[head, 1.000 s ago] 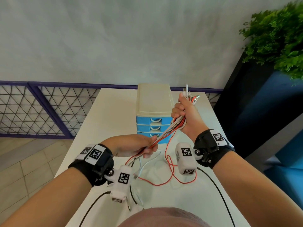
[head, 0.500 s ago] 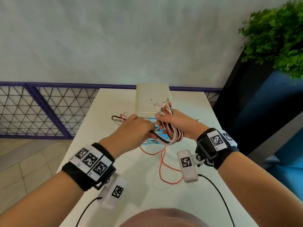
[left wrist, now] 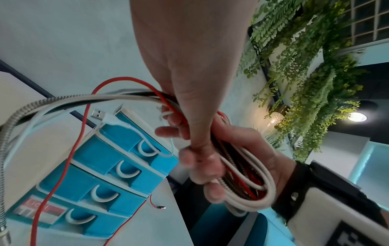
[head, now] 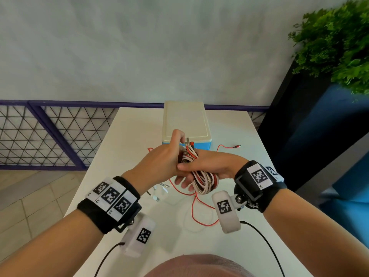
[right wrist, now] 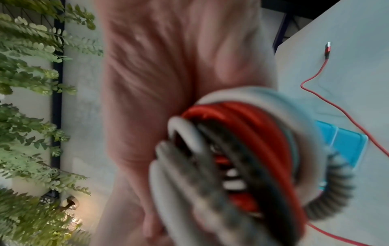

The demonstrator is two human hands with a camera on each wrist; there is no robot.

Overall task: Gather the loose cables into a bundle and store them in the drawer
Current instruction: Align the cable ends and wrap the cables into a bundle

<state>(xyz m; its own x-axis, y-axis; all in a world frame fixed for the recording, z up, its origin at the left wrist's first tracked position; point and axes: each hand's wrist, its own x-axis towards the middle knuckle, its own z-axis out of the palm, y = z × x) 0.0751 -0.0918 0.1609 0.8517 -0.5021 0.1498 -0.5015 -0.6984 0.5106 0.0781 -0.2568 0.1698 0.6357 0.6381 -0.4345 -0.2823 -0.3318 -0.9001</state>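
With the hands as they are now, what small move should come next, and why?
Probably the left hand should draw the slack red cable up for another loop over the coil gripped by the right hand. That cable trails loose on the table, its plug lying beside the drawer unit, whose drawers look closed.

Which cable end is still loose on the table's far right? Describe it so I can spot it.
Start at the blue plastic drawer unit on the white table. Just to its right lies a thin red cable ending in a small metal plug, alone, outside the coiled bundle.
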